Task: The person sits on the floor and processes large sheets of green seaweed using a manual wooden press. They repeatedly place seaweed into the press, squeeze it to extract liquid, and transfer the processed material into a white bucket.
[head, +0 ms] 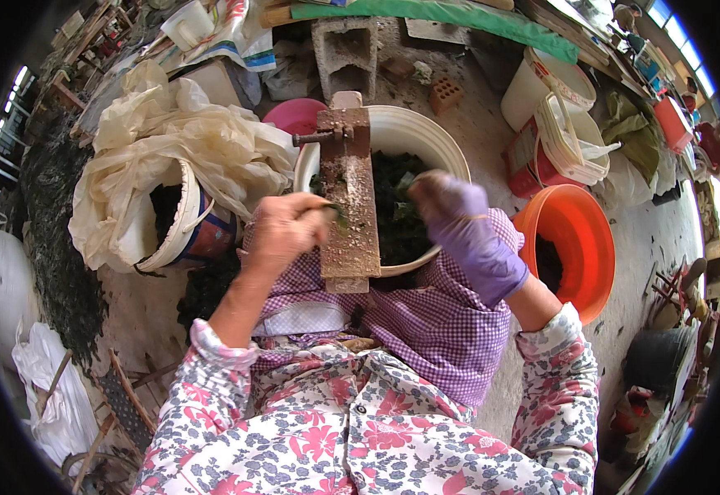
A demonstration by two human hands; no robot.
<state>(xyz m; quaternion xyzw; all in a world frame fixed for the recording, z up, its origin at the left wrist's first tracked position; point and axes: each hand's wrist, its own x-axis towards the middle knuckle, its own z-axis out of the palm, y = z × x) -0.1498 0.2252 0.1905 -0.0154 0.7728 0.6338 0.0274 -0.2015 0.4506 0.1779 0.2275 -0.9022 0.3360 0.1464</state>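
Note:
My bare left hand (292, 226) pinches a small dark green leafy piece (339, 215) at the left edge of a worn wooden board (351, 241). The board lies lengthwise across a white bucket (453, 148) and carries pale crumbs. A metal bolt (308, 138) juts from the board's left side near its far end. My right hand (453, 216), in a purple glove, is blurred above the bucket's right side. Its fingers are curled, and a green scrap shows beside them; whether they grip it is unclear. Dark green leafy pieces (391, 235), seaweed-like, fill the bucket's lower part.
An orange bucket (601, 247) stands at right, near a white square pail (573, 139). At left, a tilted bucket (177, 244) is lined with cream plastic sheeting (131, 136). A pink basin (292, 114) and a concrete block (344, 55) lie beyond the board. Dark strands (66, 247) heap at far left.

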